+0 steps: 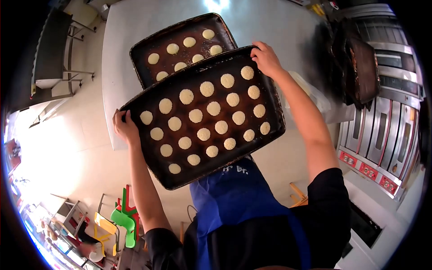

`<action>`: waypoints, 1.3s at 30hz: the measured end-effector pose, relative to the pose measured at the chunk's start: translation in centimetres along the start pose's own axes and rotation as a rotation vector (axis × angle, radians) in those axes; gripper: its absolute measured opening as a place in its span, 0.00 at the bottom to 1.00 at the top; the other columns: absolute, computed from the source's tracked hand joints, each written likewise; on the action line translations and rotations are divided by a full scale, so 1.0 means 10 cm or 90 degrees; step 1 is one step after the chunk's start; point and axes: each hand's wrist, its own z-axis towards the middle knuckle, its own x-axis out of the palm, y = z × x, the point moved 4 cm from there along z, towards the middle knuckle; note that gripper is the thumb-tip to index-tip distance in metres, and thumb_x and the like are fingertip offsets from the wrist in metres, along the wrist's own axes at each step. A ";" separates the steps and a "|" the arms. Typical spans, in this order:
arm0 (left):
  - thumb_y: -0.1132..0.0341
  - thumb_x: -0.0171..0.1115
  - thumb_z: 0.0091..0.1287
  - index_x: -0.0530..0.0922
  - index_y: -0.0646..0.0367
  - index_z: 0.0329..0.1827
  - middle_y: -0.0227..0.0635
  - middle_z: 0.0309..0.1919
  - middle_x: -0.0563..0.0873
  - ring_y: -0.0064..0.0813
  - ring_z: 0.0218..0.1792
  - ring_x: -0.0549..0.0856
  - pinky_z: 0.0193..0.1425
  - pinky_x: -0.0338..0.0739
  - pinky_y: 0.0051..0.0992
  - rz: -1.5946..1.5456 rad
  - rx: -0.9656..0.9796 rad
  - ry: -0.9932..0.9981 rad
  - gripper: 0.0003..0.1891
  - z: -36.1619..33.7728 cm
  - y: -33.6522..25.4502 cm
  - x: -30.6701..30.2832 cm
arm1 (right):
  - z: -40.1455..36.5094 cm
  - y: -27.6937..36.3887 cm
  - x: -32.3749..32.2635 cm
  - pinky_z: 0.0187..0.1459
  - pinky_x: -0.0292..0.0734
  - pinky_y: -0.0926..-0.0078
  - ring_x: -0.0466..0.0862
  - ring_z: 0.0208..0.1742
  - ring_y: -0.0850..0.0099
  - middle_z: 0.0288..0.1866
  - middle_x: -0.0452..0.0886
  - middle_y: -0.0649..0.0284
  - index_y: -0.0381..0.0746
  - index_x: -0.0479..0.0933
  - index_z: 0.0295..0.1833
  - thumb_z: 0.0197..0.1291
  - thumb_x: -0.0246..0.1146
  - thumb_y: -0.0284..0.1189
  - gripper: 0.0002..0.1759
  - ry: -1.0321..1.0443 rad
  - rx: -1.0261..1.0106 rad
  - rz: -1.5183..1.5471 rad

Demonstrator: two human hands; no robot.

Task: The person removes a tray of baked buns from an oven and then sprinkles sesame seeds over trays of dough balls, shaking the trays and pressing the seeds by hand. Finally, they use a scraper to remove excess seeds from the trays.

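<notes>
A dark baking tray (211, 173) hangs tilted in front of my blue apron, with several rows of pale round dough pieces (213, 108) on it. At its far left corner my left hand (126, 128) is closed on the rim. The fingers of my right hand (266, 58) grip the far right corner. Beyond it, partly covered by the held tray, a second dark tray (146, 51) with similar pale rounds (173, 48) lies on the metal table (270, 22).
Dark empty trays (362, 67) are stacked on the table's right side, near a clear plastic bag (310, 94). An oven with red control panels (369, 173) stands at right. Green and yellow chairs (123, 219) are at lower left, and a rack (53, 49) is at upper left.
</notes>
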 end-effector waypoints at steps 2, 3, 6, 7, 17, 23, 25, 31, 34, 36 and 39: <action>0.71 0.68 0.69 0.82 0.63 0.39 0.45 0.65 0.83 0.50 0.65 0.81 0.68 0.75 0.44 -0.057 0.001 -0.014 0.05 -0.11 -0.10 -0.17 | -0.07 0.03 -0.10 0.72 0.69 0.56 0.69 0.76 0.51 0.74 0.73 0.53 0.38 0.80 0.42 0.64 0.65 0.22 0.02 0.018 -0.002 0.022; 0.76 0.67 0.67 0.82 0.64 0.36 0.45 0.65 0.83 0.50 0.65 0.81 0.68 0.76 0.44 -0.112 0.004 -0.029 0.02 -0.19 -0.14 -0.29 | -0.14 0.05 -0.17 0.71 0.70 0.56 0.71 0.75 0.52 0.73 0.74 0.54 0.37 0.79 0.41 0.64 0.65 0.22 0.02 -0.046 -0.060 -0.001; 0.80 0.67 0.64 0.81 0.63 0.34 0.45 0.68 0.81 0.52 0.70 0.78 0.73 0.72 0.44 -0.063 0.145 -0.024 0.03 -0.46 -0.05 -0.58 | -0.38 0.09 -0.35 0.69 0.73 0.56 0.74 0.72 0.52 0.71 0.76 0.54 0.36 0.79 0.43 0.63 0.64 0.22 0.04 -0.152 -0.145 -0.041; 0.81 0.67 0.62 0.80 0.63 0.32 0.46 0.70 0.79 0.54 0.75 0.73 0.76 0.69 0.46 -0.054 0.139 0.019 0.05 -0.54 0.00 -0.65 | -0.47 0.11 -0.39 0.68 0.73 0.56 0.75 0.72 0.52 0.71 0.76 0.53 0.36 0.79 0.43 0.63 0.65 0.22 0.05 -0.166 -0.149 -0.045; 0.84 0.74 0.53 0.83 0.62 0.31 0.48 0.71 0.78 0.55 0.75 0.72 0.74 0.74 0.45 -0.075 0.149 0.117 0.09 -0.48 0.00 -0.83 | -0.48 0.26 -0.47 0.68 0.75 0.58 0.76 0.71 0.53 0.70 0.77 0.55 0.33 0.77 0.35 0.60 0.67 0.18 0.04 -0.181 -0.157 -0.050; 0.84 0.72 0.53 0.85 0.62 0.32 0.44 0.65 0.82 0.50 0.71 0.77 0.72 0.74 0.42 -0.037 0.192 0.182 0.09 -0.63 -0.17 -1.01 | -0.56 0.24 -0.44 0.67 0.74 0.58 0.76 0.71 0.54 0.66 0.80 0.56 0.34 0.80 0.40 0.60 0.65 0.19 0.04 -0.105 -0.208 -0.082; 0.84 0.71 0.54 0.85 0.62 0.32 0.43 0.64 0.83 0.49 0.71 0.78 0.71 0.75 0.42 -0.032 0.187 0.181 0.08 -0.74 -0.18 -1.06 | -0.62 0.31 -0.43 0.68 0.72 0.56 0.75 0.71 0.53 0.66 0.80 0.55 0.34 0.80 0.43 0.60 0.65 0.21 0.06 -0.063 -0.217 -0.087; 0.84 0.71 0.55 0.85 0.62 0.31 0.43 0.64 0.84 0.49 0.71 0.78 0.69 0.77 0.41 -0.024 0.175 0.177 0.07 -0.78 -0.31 -1.14 | -0.47 1.65 -0.51 0.75 0.61 0.50 0.70 0.76 0.51 0.72 0.75 0.51 0.34 0.79 0.63 0.69 0.62 0.46 0.29 -0.023 -0.247 0.125; 0.84 0.72 0.55 0.85 0.62 0.30 0.42 0.64 0.84 0.49 0.71 0.78 0.69 0.78 0.41 -0.022 0.205 0.173 0.07 -0.75 -0.39 -1.15 | -0.35 2.37 -0.21 0.79 0.54 0.46 0.61 0.81 0.48 0.78 0.68 0.47 0.31 0.78 0.66 0.72 0.46 0.65 0.46 0.073 -0.337 0.217; 0.83 0.72 0.55 0.85 0.62 0.30 0.42 0.64 0.84 0.49 0.71 0.78 0.69 0.78 0.41 -0.010 0.217 0.168 0.06 -0.76 -0.42 -1.16 | -0.28 2.69 0.00 0.80 0.50 0.44 0.57 0.83 0.46 0.80 0.65 0.45 0.31 0.79 0.66 0.72 0.42 0.68 0.49 0.105 -0.380 0.235; 0.83 0.72 0.55 0.84 0.63 0.29 0.42 0.64 0.84 0.50 0.71 0.78 0.69 0.78 0.41 -0.007 0.217 0.176 0.06 -0.81 -0.44 -1.19 | -0.24 2.97 0.10 0.81 0.46 0.43 0.53 0.85 0.46 0.80 0.63 0.43 0.25 0.79 0.63 0.70 0.41 0.70 0.54 0.159 -0.407 0.184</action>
